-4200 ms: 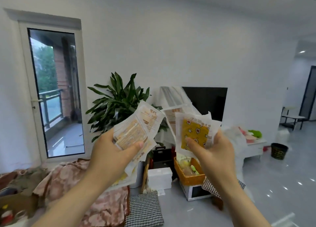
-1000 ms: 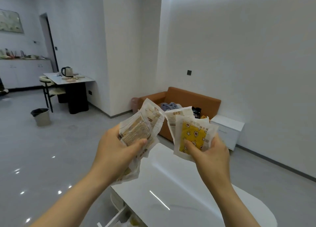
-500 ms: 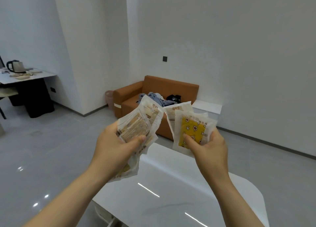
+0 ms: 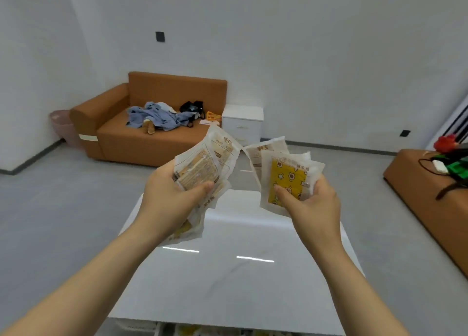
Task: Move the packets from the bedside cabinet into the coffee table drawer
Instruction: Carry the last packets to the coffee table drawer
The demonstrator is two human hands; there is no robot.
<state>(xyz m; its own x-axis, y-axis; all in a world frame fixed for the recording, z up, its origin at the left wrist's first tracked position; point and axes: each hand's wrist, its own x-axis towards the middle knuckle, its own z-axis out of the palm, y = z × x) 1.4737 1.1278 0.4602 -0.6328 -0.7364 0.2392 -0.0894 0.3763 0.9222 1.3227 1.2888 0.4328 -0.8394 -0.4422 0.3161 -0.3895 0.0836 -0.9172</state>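
Observation:
My left hand grips a fan of several white packets with tan printed fronts. My right hand holds another bunch of packets, the front one yellow with stars. Both bunches hang above the glossy white coffee table, which fills the lower middle of the view. Along the bottom edge, under the tabletop's near side, an open drawer shows with yellow-and-white contents. A white bedside cabinet stands by the far wall, beside the sofa.
An orange sofa with a heap of blue clothes and a black bag stands against the far wall. A pink bin sits at its left. A brown bench with red and green items lies at the right. Grey floor surrounds the table.
The view has swung right and tipped down, so the coffee table is now square in front of me. Both hands keep the same hold on their packets. The drawer has come into view below.

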